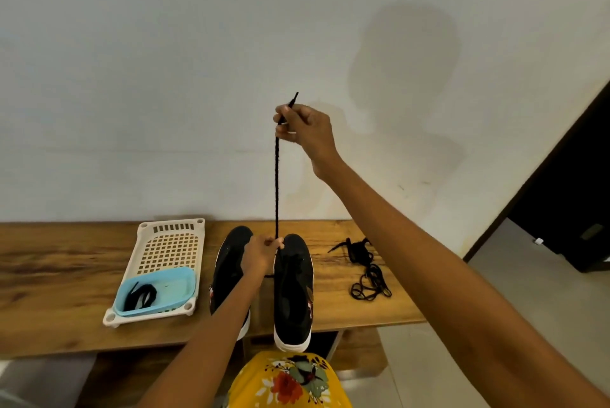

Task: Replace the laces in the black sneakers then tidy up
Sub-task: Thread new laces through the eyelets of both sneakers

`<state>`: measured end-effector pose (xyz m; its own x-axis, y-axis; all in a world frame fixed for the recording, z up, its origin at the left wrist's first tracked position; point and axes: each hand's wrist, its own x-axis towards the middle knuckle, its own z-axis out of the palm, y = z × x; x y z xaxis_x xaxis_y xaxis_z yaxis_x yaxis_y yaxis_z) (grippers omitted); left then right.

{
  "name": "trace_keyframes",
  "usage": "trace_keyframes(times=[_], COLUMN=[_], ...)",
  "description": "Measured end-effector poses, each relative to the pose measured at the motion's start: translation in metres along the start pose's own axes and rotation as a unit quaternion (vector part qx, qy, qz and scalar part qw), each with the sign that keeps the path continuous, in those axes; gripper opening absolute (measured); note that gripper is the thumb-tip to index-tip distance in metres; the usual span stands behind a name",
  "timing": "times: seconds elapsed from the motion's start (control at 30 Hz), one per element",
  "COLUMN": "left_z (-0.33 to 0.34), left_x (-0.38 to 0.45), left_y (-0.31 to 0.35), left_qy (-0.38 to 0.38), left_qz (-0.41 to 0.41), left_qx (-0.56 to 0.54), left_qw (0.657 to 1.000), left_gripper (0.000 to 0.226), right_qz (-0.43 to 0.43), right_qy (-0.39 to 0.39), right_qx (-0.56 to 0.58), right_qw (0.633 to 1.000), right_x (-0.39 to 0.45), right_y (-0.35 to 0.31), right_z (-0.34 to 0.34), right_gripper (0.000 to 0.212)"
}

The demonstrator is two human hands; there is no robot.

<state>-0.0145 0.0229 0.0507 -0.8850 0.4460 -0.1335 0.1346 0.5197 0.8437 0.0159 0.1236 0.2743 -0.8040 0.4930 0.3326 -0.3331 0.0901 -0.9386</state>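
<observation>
Right hand: right hand (302,125) is raised high in front of the wall (198,61), fingers curled, pinching the black lace (276,183) near its tip; the stiff end sticks up past the fingers.
Lace: pulled straight and taut, running almost vertically from the right hand down to the left hand at the shoes.
Left hand: left hand (260,254) is low, between the toes of the two shoes, fingers pinching the lower part of the lace where it meets the right sneaker.
Right sneaker: right sneaker (293,288) is black with a white sole, on the wooden bench (66,275), toe toward the wall, heel overhanging the near edge; the held lace comes out of its eyelet area.
Left sneaker: left sneaker (229,270) is black, just beside the other, partly covered by the left forearm.
Loose laces: tangle of black laces (366,270) lies on the bench to the right of the shoes, apart from them.
Tray: white slotted tray (165,242) sits left of the shoes on the bench.
Blue dish: light blue dish (178,285) rests in the near end of the tray, with a coiled black lace (140,295) inside it.
Clothing: yellow flowered fabric (290,381) shows at the bottom edge, below the bench.
Doorway: dark doorway (567,193) stands at the right.
</observation>
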Motion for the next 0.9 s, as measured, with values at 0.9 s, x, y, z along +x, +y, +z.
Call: trace_keyframes(times=[0.9], left_z=[-0.029], left_x=[-0.017], left_y=[0.012], left_qy=[-0.036], left_qz=[0.053], left_qx=[-0.159], left_qw=[0.985], left_gripper=[0.021], right_qz=[0.231], right_qy=[0.023], right_qx=[-0.195], right_qw=[0.953], right_x=[-0.100], right_y=[0.153], right_z=[-0.017], right_gripper=[0.009])
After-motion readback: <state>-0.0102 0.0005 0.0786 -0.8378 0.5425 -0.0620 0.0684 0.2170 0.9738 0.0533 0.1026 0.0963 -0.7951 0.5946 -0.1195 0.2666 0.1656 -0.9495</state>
